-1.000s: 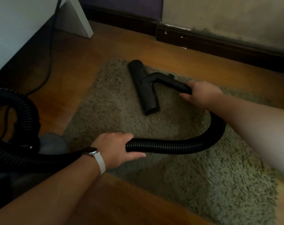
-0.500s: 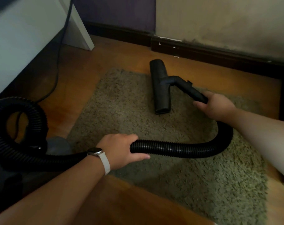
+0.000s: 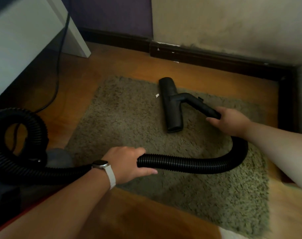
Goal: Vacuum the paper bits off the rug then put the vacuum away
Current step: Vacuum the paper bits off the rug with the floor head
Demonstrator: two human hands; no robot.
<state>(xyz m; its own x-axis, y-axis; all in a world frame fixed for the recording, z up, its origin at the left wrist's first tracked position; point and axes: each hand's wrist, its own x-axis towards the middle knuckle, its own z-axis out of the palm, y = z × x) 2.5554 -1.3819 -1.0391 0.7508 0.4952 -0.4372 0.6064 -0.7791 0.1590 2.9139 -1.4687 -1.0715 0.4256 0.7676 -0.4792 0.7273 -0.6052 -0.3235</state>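
Head view: I see the rug (image 3: 129,118) mid-frame and the hose (image 3: 190,163) looping across it to the vacuum (image 3: 59,157), half-hidden in gloom at nine o'clock. The nozzle (image 3: 171,107) rests on the rug at twelve. My left hand (image 3: 127,163) wraps its fingers round the hose, and my right hand (image 3: 231,120) clamps the hose's stiff end. A paper bit (image 3: 157,95) lies just beside the nozzle, at its nine.

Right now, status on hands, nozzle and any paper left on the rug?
Left hand grips hose; right hand grips wand behind nozzle. Nozzle flat on rug. One white paper bit just beside nozzle, nothing between.
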